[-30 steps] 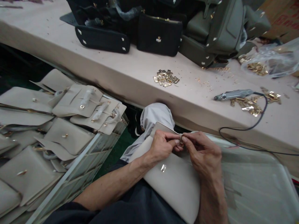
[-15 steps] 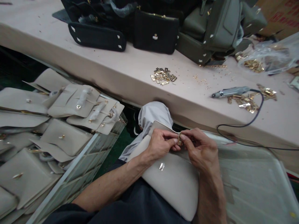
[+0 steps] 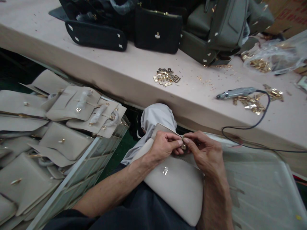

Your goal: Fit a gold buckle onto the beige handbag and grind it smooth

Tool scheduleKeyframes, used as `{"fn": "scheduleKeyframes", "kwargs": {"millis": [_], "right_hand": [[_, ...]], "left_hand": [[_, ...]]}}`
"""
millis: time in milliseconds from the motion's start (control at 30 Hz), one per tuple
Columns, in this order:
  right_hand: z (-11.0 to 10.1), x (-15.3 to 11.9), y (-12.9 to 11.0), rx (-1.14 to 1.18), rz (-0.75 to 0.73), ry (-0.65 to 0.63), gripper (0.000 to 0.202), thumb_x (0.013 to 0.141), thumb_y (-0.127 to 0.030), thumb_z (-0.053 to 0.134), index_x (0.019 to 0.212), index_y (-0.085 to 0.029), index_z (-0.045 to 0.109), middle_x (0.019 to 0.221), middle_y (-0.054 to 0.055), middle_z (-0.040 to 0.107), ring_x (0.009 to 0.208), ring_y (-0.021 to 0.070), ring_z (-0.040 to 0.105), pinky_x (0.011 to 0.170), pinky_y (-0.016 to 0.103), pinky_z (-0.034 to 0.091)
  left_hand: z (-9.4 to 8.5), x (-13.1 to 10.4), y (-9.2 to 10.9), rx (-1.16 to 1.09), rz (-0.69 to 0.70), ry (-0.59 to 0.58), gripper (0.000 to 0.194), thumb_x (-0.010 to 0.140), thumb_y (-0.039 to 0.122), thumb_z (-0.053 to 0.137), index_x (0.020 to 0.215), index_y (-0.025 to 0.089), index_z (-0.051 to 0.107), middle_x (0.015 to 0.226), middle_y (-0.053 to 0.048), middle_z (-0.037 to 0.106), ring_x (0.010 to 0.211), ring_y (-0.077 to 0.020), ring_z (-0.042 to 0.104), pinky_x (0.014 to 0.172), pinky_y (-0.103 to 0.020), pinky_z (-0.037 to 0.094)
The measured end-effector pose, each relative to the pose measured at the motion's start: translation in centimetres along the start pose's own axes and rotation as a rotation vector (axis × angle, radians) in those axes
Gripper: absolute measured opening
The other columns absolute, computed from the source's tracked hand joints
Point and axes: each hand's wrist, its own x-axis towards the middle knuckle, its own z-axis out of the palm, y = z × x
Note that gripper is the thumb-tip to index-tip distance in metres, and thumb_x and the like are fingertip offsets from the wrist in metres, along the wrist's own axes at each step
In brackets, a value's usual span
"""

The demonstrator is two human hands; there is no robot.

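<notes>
Here, left hand (image 3: 165, 145) and right hand (image 3: 205, 148) pinch the gold clasp (image 3: 183, 144) between them.

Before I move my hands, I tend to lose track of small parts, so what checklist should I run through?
1. Left hand has a grip at the flap's edge: ok, fingers pinched there.
2. Right hand steadies the small metal piece: ok, thumb and fingers are on it.
3. Metal piece sits squarely on the flap: cannot tell, fingers hide much of it.
4. Pale bag is supported: ok, it lies across the lap.
5. Pen-shaped tool is laid down: ok, on the table.
6. Tool's cord is kept back from the table edge: not ok, it loops over the front.
</notes>
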Motion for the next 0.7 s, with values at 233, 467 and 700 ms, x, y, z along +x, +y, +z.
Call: {"fn": "scheduleKeyframes", "kwargs": {"millis": [233,467,700], "right_hand": [[0.0,0.1,0.3,-0.028,-0.063,-0.001,0.011,0.092,-0.029,0.072,0.098,-0.023,0.078,0.089,0.003,0.07,0.079,0.0144,0.066,0.069,0.028,0.051],[-0.1,-0.3,0.2,-0.034,-0.115,-0.006,0.015,0.095,-0.027,0.068,0.105,-0.023,0.078,0.092,0.005,0.068,0.078,0.0155,0.065,0.066,0.029,0.053],[-1.1,-2.2,-0.5,-0.19,-0.452,-0.023,0.04,0.088,-0.013,0.073,0.124,-0.029,0.072,0.123,0.01,0.068,0.11,0.0239,0.067,0.088,0.041,0.061]], "left_hand": [[0.6,-0.1,-0.4,0.057,0.019,0.069,0.028,0.071,0.033,0.081,0.082,0.008,0.075,0.058,-0.006,0.07,0.046,-0.0118,0.063,0.047,-0.02,0.05],[0.9,0.0,-0.7,0.167,0.022,0.158,0.023,0.076,0.032,0.078,0.081,0.009,0.074,0.05,-0.002,0.064,0.037,-0.0084,0.052,0.039,-0.018,0.042],[1.7,-0.1,-0.4,0.093,0.007,0.193,0.02,0.072,0.029,0.079,0.074,0.01,0.073,0.043,0.003,0.054,0.034,-0.0064,0.042,0.037,-0.018,0.03]]}}
